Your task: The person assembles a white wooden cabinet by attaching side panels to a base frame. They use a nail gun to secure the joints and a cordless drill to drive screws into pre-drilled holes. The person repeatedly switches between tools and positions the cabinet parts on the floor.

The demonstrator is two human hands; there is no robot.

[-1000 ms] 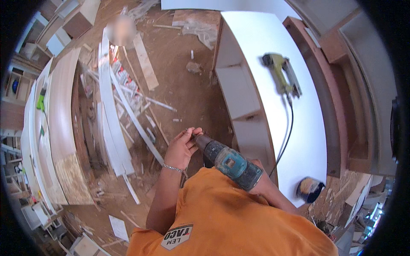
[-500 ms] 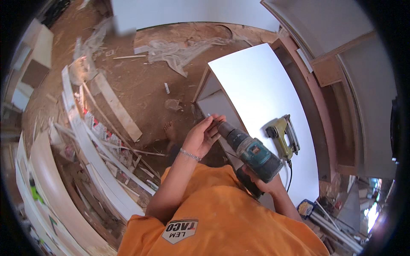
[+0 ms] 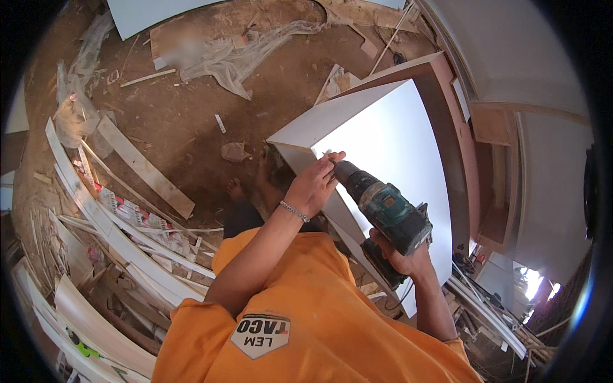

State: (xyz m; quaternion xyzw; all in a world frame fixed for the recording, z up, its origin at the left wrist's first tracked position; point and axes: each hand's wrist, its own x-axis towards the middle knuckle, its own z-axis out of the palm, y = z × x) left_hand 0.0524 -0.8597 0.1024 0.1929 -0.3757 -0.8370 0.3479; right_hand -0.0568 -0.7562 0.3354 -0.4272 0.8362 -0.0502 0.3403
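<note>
My right hand (image 3: 405, 256) is closed round the handle of a teal and black cordless drill (image 3: 391, 214). The drill's chuck points toward the far left, above a white-topped cabinet box (image 3: 418, 140). At the chuck's front end my left hand (image 3: 313, 185) has its fingers pinched together, with a bracelet on the wrist. A thin dark tip shows by those fingers, too small to tell whether it is a bit or a screw. The drill's battery base (image 3: 383, 263) hangs below my right hand, near the box's near edge.
Bare feet (image 3: 235, 189) stand on the dirt floor left of the box. Long wooden strips (image 3: 143, 166) and scrap boards lie at the left. Crumpled clear plastic sheet (image 3: 223, 67) is spread at the back. Large cabinet panels (image 3: 543, 159) stand at the right.
The view has shifted, and the drill with both hands now lies over the box's white top. The olive-green corded power tool seen on that top before is no longer plainly visible.
</note>
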